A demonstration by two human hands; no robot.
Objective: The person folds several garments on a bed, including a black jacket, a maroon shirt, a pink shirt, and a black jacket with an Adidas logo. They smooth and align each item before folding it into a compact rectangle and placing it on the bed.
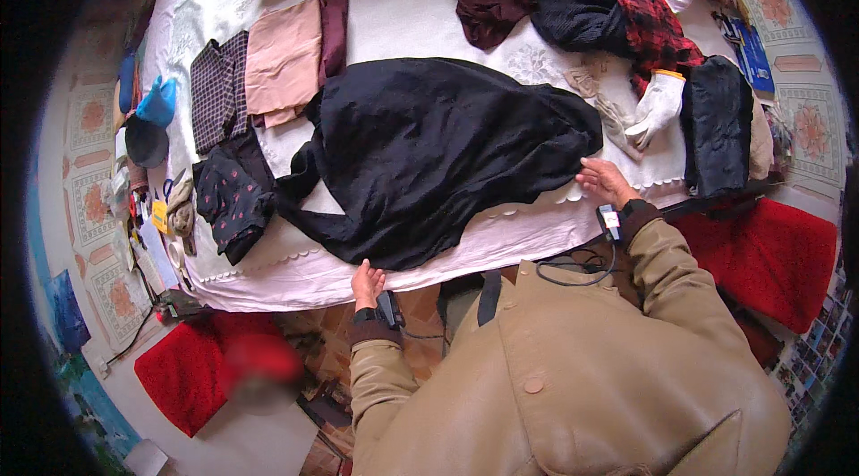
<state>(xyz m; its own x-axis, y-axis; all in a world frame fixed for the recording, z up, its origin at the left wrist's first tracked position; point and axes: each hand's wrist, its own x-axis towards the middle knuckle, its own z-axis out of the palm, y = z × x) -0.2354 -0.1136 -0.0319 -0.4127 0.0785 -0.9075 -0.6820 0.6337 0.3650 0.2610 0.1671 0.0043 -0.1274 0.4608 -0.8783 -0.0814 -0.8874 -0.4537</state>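
Note:
A large black garment (436,147) lies spread and wrinkled across the white bedcover, its narrow sleeve-like parts trailing to the left. At its lower edge, by the bed's front side, the fingertips of my left hand (368,283) meet the cloth. My right hand (604,181) has its fingers against the garment's right end. Whether either hand pinches the fabric is hard to make out. To the left are a folded pink cloth (283,56), a maroon cloth (335,33) partly beneath it, a folded checked cloth (220,90) and a dark patterned garment (235,204).
Dark clothes (580,9), a red-and-black plaid garment (647,13), a white glove (658,110) and a folded dark garment (719,127) occupy the bed's right side. Scissors (169,186) and small items crowd the left edge. Red-covered seats (765,261) flank me.

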